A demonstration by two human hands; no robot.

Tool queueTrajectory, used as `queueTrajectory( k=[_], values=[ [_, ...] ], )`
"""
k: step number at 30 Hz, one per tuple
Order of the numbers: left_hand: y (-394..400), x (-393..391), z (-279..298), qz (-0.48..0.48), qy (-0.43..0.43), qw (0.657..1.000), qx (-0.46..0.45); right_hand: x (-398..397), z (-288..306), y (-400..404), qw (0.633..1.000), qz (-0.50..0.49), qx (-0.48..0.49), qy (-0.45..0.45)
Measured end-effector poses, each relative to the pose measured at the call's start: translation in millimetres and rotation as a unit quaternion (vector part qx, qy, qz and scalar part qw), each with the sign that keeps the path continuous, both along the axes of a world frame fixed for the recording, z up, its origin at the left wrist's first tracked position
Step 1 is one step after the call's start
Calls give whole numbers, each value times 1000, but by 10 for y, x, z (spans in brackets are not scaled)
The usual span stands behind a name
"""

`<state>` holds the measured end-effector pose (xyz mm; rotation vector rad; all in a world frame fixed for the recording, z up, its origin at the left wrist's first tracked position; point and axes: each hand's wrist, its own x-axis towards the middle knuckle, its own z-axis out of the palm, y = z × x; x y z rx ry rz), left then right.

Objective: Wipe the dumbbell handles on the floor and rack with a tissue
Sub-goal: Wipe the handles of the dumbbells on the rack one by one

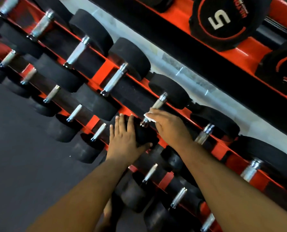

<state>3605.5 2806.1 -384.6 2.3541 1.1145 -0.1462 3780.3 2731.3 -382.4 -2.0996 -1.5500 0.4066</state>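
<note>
Head view | rack (106,67) is carrying two rows of dumbbells, roughly seven chrome handles showing per row | right hand (169,128) is pinching white tissue (149,117) around one upper-row dumbbell handle (157,104), mid-rack | left hand (125,139) is resting flat, fingers straight, on that dumbbell's near black head (144,134), just beside the right hand

Before you an orange-red rack (106,69) runs diagonally, its tiers lined with black pads (131,96). On the middle tier black-headed dumbbells (131,59) rest side by side, each chrome handle (114,79) bridging the gap between the rails. A lower tier carries a second row of smaller dumbbells (60,126). On the upper tier rests a dumbbell marked "5" (226,20). Below and to your left, the dark floor (22,156) extends from the rack's foot.
</note>
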Motion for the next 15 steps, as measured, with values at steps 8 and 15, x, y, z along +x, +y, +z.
queueTrajectory(
  k=[8,15],
  values=[
    [210,107,-6,-27,-5,998,-57,227,-294,119,888,282,-116,-345],
    [220,129,2,-29,2,997,-77,214,-283,-66,902,159,-152,-371]
  ],
)
